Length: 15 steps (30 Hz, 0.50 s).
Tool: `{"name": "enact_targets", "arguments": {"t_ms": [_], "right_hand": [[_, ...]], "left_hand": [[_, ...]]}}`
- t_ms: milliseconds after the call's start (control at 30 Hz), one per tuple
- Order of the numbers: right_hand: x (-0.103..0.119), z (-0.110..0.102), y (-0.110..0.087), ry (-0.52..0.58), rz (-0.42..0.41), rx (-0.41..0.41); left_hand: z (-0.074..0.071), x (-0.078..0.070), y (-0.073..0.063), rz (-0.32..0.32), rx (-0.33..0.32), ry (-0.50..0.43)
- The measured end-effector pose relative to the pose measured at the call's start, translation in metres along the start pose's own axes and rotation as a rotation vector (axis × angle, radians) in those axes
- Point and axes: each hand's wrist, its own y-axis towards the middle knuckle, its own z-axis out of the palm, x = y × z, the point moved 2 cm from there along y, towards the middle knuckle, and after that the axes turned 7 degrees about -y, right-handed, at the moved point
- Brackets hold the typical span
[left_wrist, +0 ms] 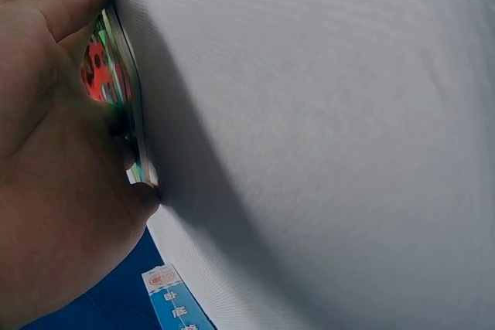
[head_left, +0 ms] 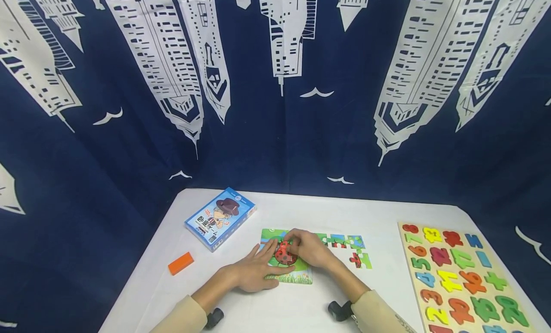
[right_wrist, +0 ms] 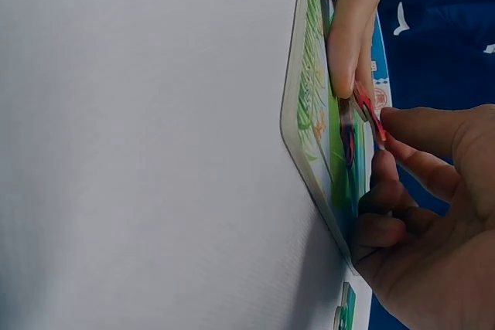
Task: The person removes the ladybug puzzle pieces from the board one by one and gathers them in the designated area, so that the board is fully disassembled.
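A ladybug jigsaw board [head_left: 301, 278] with a green border lies flat in the middle of the table. My left hand [head_left: 254, 271] rests on its left part, fingers spread and straight across the ladybug picture. Over the board's upper middle, my right hand [head_left: 311, 248] pinches a red puzzle piece [right_wrist: 373, 117] between thumb and fingers. In the right wrist view that piece is tilted up from the board, close to the left fingertips. To the right of the board lie loose puzzle pieces [head_left: 355, 242], several of them green and blue, with a red and green one [head_left: 365, 260] below.
A blue card-game box [head_left: 221, 218] lies at the back left, an orange block [head_left: 181, 263] in front of it. At the right stands a wooden number board [head_left: 415, 280] with colourful numerals. Small black objects [head_left: 340, 310] sit near my forearms. A dark blue patterned curtain [head_left: 288, 146] hangs behind.
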Motion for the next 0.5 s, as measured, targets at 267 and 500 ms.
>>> {"name": "enact_targets", "arguments": {"t_ms": [267, 500], "right_hand": [[0.0017, -0.0017, 0.0014, 0.044, 0.004, -0.022], [0.0058, -0.0034, 0.0003, 0.114, -0.002, 0.002]], "left_hand": [[0.0017, 0.0010, 0.0013, -0.002, 0.007, -0.004], [0.0023, 0.0024, 0.0014, -0.010, 0.010, 0.001]]}}
